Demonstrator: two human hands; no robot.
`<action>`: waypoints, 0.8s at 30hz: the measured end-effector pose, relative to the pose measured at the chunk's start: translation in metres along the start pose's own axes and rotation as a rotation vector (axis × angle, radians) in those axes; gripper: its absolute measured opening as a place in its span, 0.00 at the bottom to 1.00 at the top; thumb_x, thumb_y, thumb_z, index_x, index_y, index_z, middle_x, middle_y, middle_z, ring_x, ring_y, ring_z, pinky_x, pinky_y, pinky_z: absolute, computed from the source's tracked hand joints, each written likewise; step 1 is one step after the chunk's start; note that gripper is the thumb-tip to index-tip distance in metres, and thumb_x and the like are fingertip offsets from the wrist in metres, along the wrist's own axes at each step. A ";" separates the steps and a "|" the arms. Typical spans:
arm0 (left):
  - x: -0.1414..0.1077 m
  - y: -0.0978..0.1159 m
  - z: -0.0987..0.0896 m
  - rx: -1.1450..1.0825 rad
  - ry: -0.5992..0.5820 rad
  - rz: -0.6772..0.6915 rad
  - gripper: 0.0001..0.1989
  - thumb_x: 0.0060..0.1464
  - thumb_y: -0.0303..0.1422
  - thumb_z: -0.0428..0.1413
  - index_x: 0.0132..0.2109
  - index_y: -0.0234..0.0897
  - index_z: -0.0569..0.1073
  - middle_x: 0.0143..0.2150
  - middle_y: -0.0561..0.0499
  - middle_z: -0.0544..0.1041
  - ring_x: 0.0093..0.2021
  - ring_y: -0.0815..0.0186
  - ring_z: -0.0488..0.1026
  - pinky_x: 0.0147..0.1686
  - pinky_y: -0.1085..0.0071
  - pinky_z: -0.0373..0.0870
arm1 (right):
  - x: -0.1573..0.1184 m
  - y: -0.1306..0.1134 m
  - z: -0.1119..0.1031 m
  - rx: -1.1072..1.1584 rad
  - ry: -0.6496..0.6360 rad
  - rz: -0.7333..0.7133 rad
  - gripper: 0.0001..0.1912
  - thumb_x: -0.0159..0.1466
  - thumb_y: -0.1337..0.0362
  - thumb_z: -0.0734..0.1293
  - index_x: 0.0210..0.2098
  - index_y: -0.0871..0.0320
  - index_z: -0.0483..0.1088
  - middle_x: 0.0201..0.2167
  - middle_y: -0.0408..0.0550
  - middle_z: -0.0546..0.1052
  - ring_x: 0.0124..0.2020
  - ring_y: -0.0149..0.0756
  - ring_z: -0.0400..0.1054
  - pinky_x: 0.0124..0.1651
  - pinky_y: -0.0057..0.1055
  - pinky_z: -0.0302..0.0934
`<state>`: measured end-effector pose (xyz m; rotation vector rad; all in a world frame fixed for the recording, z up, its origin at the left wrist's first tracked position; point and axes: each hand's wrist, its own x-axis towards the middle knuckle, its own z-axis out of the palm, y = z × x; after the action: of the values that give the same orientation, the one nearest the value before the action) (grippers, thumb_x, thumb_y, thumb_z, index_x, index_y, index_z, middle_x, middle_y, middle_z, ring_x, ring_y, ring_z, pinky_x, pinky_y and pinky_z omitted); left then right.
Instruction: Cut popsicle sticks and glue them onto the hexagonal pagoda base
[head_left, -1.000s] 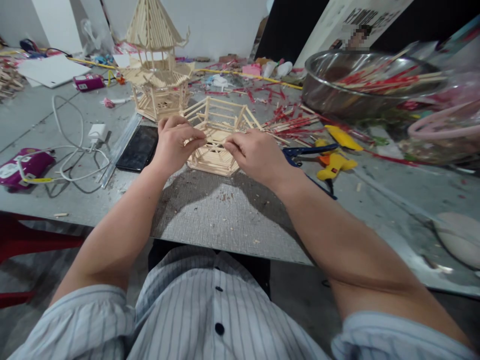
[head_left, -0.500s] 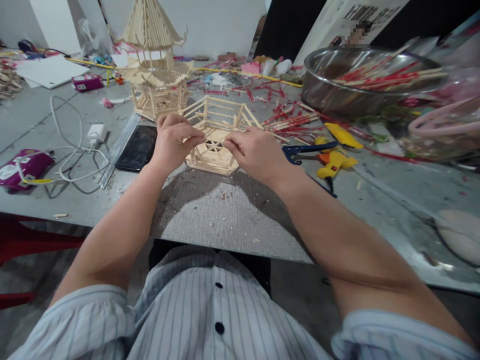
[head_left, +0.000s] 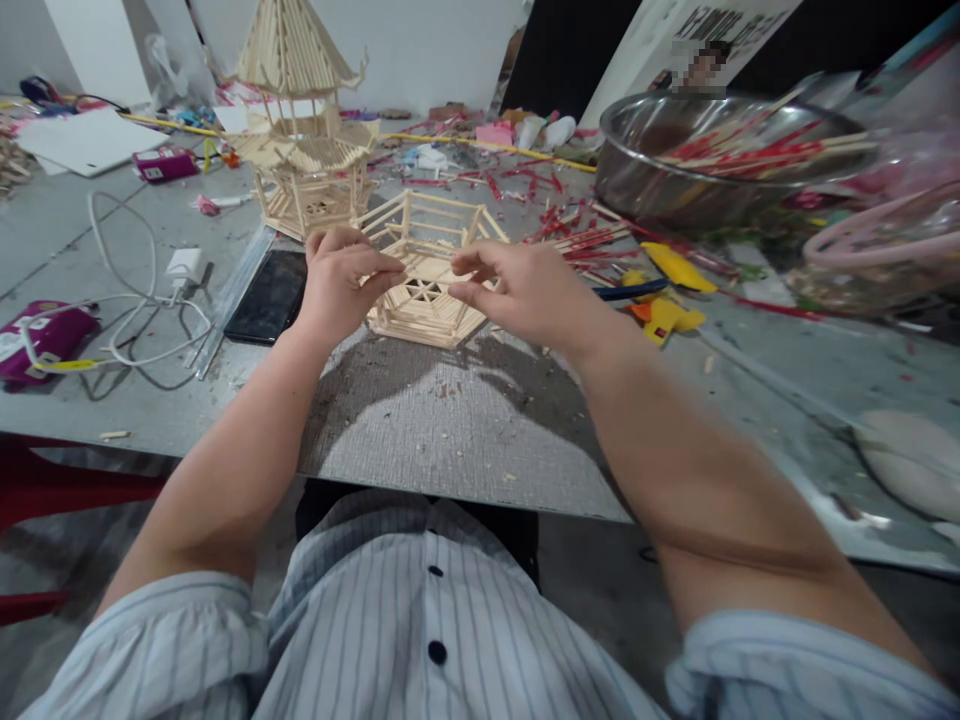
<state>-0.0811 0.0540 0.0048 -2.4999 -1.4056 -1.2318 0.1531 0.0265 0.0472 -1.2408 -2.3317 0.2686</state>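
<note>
The small stick frame, a six-sided cage of pale wooden sticks, sits on the bench, and both hands partly cover it. Its left side is hidden behind the left hand, and the right hand blocks part of its right side. Behind and to the left of the frame stands a stick tower with a tiered roof, its peak cut off by the upper edge of the view. To the right of the frame, a blue tool handle and a yellow glue gun show only in part beyond the right forearm. Farther right and behind the frame is a steel basin of red-and-pale sticks.

Both forearms reach forward from either side, wrists in front of the frame. The left hand bends over the frame's left side, thumb and forefinger drawn close together; whether they pinch a stick is too small to tell. The right hand is turned inward at the frame's right side, released, its thumb and fingers parted. A black phone lies left of the frame, beside the left wrist.
</note>
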 end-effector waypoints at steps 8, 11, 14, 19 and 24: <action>0.000 -0.003 0.002 -0.001 0.012 0.014 0.12 0.62 0.45 0.56 0.39 0.44 0.76 0.33 0.53 0.76 0.50 0.57 0.67 0.58 0.47 0.51 | 0.000 0.006 -0.010 -0.063 -0.054 0.033 0.10 0.62 0.63 0.65 0.38 0.57 0.78 0.34 0.51 0.80 0.36 0.41 0.73 0.40 0.36 0.60; 0.000 -0.002 0.001 -0.002 0.020 0.031 0.12 0.61 0.45 0.57 0.39 0.43 0.76 0.32 0.54 0.75 0.49 0.58 0.68 0.58 0.47 0.51 | 0.001 0.008 -0.007 -0.070 -0.023 -0.003 0.10 0.63 0.61 0.65 0.36 0.56 0.78 0.32 0.50 0.80 0.35 0.40 0.72 0.38 0.36 0.59; 0.000 0.000 0.001 0.007 0.059 0.038 0.11 0.61 0.44 0.57 0.38 0.44 0.77 0.32 0.54 0.76 0.48 0.58 0.69 0.57 0.47 0.53 | 0.001 0.010 -0.004 -0.094 -0.003 -0.019 0.12 0.64 0.58 0.64 0.36 0.55 0.78 0.30 0.50 0.79 0.33 0.40 0.71 0.37 0.35 0.58; 0.000 0.000 0.001 0.005 0.048 0.042 0.12 0.62 0.45 0.55 0.38 0.45 0.77 0.32 0.54 0.76 0.47 0.59 0.69 0.57 0.48 0.53 | 0.001 0.013 0.000 -0.141 0.010 -0.028 0.13 0.65 0.59 0.62 0.36 0.55 0.78 0.30 0.51 0.79 0.34 0.41 0.70 0.38 0.36 0.57; 0.000 -0.001 0.000 -0.007 0.006 0.022 0.12 0.63 0.46 0.54 0.39 0.45 0.76 0.32 0.53 0.75 0.49 0.58 0.68 0.59 0.47 0.51 | 0.000 0.011 -0.002 -0.132 0.003 -0.032 0.12 0.65 0.60 0.62 0.36 0.56 0.77 0.30 0.51 0.79 0.34 0.40 0.70 0.38 0.36 0.58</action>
<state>-0.0817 0.0550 0.0043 -2.5072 -1.3714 -1.2419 0.1623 0.0329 0.0446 -1.2622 -2.3978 0.1036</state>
